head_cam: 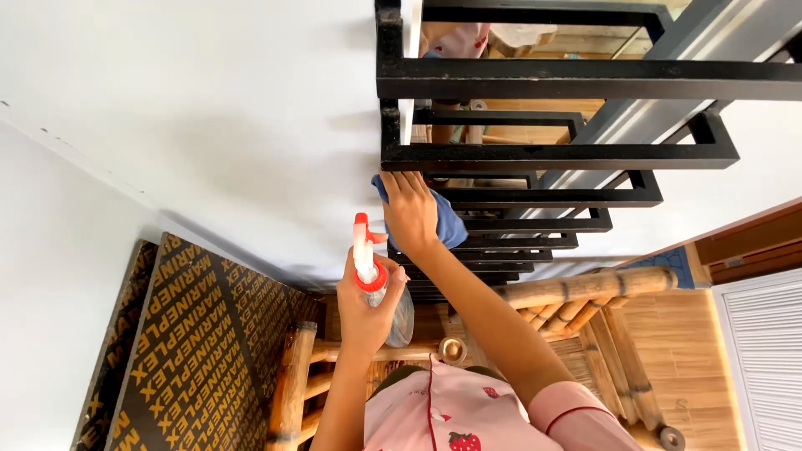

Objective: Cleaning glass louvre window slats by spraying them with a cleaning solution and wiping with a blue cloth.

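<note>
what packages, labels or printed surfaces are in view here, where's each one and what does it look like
Spray bottle: held in the left hand, clear body, white nozzle with red tip and red collar; no label can be made out.
Printed board: leaning at lower left by the white wall, flat dark brown panel covered in repeated yellow lettering in diagonal rows.
No screens or signs in view.

At frame centre, our right hand [409, 213] presses a blue cloth [447, 221] against the black window grille [551, 154]; our left hand [363, 305] holds a spray bottle [376, 288].
</note>
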